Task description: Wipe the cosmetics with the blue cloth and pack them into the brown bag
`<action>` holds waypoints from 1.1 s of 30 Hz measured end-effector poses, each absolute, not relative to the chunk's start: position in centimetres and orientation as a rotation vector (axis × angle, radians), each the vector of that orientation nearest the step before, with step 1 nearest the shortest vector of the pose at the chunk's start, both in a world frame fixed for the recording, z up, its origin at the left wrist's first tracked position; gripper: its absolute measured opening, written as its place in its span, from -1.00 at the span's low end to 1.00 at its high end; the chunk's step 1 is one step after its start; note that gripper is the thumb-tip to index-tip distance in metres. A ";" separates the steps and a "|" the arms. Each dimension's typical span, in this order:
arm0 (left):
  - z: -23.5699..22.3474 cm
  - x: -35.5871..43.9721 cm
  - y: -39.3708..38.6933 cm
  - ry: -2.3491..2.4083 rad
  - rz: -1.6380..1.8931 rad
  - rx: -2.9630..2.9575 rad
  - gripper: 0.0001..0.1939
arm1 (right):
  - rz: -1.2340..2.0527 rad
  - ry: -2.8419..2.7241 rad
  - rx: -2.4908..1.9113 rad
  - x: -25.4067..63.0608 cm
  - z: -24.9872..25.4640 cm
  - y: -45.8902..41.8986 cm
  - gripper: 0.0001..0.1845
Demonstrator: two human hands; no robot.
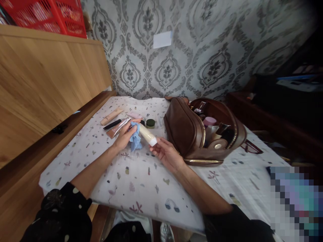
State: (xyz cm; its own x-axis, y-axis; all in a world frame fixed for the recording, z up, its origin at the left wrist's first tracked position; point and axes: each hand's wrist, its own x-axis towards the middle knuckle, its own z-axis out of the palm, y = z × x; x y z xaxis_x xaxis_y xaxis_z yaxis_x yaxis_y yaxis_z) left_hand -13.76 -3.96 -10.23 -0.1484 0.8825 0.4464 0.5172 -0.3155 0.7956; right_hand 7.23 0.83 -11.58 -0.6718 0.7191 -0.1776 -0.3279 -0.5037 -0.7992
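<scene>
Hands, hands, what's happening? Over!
Left hand: crumpled blue cloth. Right hand: pale yellow tube, held by white end. Open brown leather bag at right, clear of tube.

You can pass across the table (141,188) along its near edge. Toward the right edge, the brown bag (180,134) blocks your right hand (168,154); toward the far-left corner, tubes (111,116) crowd your left hand (124,137). A wooden cabinet (50,77) walls the left edge.

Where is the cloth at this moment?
In the head view, the cloth is just left of centre, in the left hand, beside the tube that the right hand holds.
</scene>
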 end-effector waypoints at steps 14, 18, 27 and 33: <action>-10.0 -13.4 -4.1 1.534 1.576 1.423 -0.53 | 1.595 -1.438 -0.712 7.2 -12.1 1.2 -0.56; -9.9 -13.0 -4.1 1.541 1.592 1.385 -0.52 | 1.237 -1.654 -0.741 7.3 -12.4 1.2 -0.66; -10.4 -13.0 -3.9 1.541 1.601 1.330 -0.52 | 1.227 -1.681 -0.757 7.3 -12.5 1.2 -0.54; -10.0 -12.8 -4.2 1.496 1.618 1.439 -0.60 | 1.468 -1.638 -0.790 7.1 -12.4 1.1 -0.47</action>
